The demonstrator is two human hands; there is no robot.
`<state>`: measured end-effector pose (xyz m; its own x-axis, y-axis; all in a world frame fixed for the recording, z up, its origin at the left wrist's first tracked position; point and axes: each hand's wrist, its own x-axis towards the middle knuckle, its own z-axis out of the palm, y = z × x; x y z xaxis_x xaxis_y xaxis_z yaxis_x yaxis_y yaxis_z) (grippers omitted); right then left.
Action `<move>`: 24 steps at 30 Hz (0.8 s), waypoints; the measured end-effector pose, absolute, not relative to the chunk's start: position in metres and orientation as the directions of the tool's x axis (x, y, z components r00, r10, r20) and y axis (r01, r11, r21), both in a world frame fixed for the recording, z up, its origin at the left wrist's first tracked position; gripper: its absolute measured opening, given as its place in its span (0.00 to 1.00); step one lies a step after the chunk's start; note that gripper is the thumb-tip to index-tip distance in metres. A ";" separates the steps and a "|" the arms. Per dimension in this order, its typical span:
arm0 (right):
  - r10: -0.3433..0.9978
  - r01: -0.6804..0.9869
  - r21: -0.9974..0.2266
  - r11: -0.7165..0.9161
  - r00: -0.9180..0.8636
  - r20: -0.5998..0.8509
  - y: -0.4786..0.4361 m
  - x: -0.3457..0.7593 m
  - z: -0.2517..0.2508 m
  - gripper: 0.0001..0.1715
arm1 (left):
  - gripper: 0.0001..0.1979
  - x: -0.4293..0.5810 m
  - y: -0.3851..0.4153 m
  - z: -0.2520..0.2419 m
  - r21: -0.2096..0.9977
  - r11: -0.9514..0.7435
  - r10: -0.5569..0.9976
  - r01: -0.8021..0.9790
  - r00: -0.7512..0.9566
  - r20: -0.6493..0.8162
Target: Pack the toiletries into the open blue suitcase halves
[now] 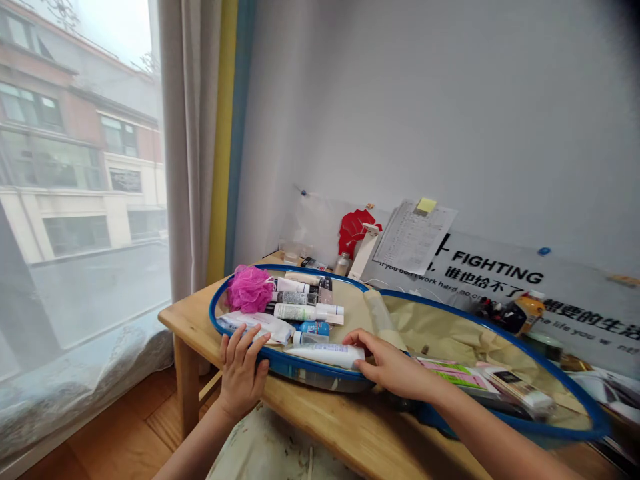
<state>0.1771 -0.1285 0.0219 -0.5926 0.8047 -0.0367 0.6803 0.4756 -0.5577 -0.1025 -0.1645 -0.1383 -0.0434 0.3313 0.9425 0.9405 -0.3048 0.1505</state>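
Observation:
A blue-rimmed case [505, 327] lies unfolded on a wooden table. Its left half holds a pink mesh sponge [251, 288], several tubes and bottles, a blue bottle [314, 328] and a white soft packet [260, 327]. My left hand [243, 373] rests on the near left rim with fingers spread, fingertips over the packet's edge. At the near edge of this half, my right hand [383, 363] has thumb and fingers around the end of a white tube [327, 355]. In the right half lie a pink and green package [457, 375] and a clear-wrapped pack [520, 392].
The wooden table [193, 313] has its left corner beside the curtain [193, 147] and window. Behind the case stand a white box [364, 252], a small bottle [343, 264] and an orange bottle [531, 310]. Papers [415, 237] hang on the wall.

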 end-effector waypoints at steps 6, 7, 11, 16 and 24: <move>0.846 0.700 -0.502 0.508 -0.516 0.136 -0.096 0.209 0.036 0.16 | 0.20 -0.104 -0.163 -0.141 0.161 -0.299 0.331 0.941 -0.055 0.942; 0.881 0.730 -0.501 0.465 -0.435 0.184 -0.084 0.221 0.039 0.17 | 0.21 -0.104 -0.163 -0.141 0.159 -0.298 0.333 0.941 -0.054 0.941; 0.940 0.844 -0.414 0.340 -0.301 0.159 -0.037 0.278 0.048 0.19 | 0.21 -0.103 -0.163 -0.140 0.160 -0.304 0.326 0.939 -0.055 0.944; 0.970 0.965 -0.141 0.220 -0.232 -0.076 -0.008 0.327 0.032 0.02 | 0.21 -0.103 -0.164 -0.139 0.146 -0.293 0.331 0.945 -0.043 0.943; 0.944 0.969 0.176 0.173 -0.112 -0.309 0.021 0.345 -0.008 0.18 | 0.21 -0.104 -0.165 -0.138 0.141 -0.303 0.324 0.943 -0.037 0.945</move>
